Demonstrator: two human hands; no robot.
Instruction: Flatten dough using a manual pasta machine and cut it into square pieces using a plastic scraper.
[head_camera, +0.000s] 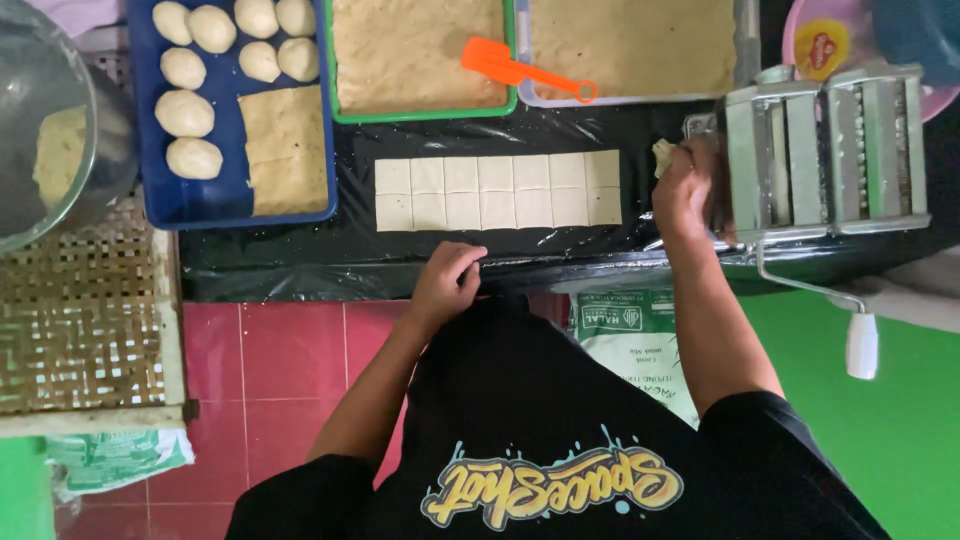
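Low table (300, 275) under black plastic sheet. Strip of cut dough squares (498, 190) at centre, two rows. Left of strip: blue tray (190, 205) with dough balls and flat dough slab. Beyond strip: green-rimmed tray (425, 110) of flat dough, clear tray (640, 98) beside it, orange scraper (525, 68) across both. Right of strip: metal pasta roller (825, 150), crank hanging off table edge.

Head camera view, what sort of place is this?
Probably a home or small food-making workspace: a metal hand-crank pasta roller, pale dough sheet cut into squares on black plastic, and a blue tray of dough balls.
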